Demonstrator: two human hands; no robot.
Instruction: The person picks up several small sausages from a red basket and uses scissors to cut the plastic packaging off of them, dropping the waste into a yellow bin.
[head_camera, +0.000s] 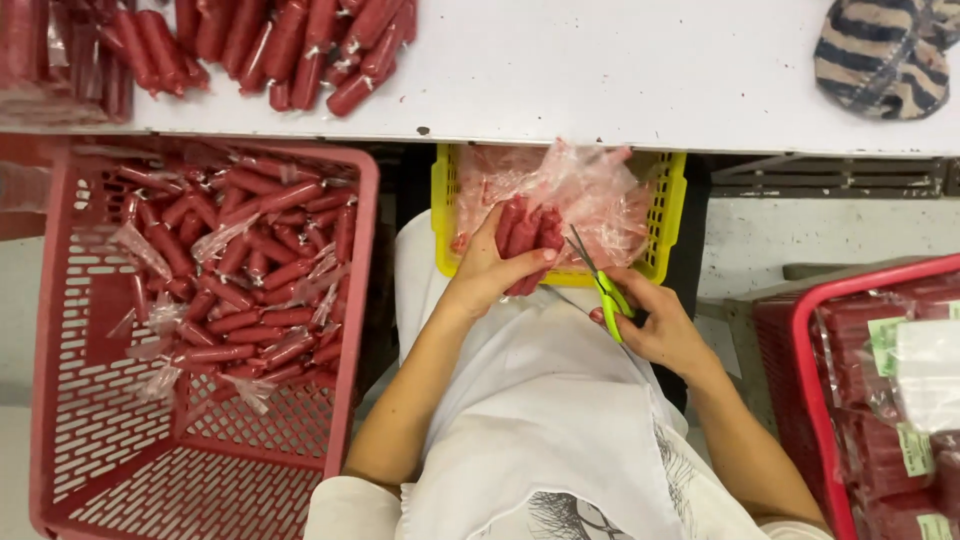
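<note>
The left hand (490, 268) is gripping a sausage bundle (527, 240) over the yellow basket (668, 215) — catching wrap — while the right hand (655, 325) is holding green scissors (603, 285).

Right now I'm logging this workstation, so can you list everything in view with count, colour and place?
table: one, white, across the top.
loose sausages: a pile, red, on the table at top left.
striped cloth: one, blue and beige, table's top right corner.
pink basket: one, at left, holding many red sausages.
yellow basket: one, centre, holding crumpled clear plastic.
red basket: one, at right, holding wrapped red packs.
apron: one, white, on the lap.
scissors: one pair, green handles, in the right hand.
bundle of sausages: one, red, in the left hand.
left hand: gripping the bundle.
right hand: gripping the scissors.
</note>
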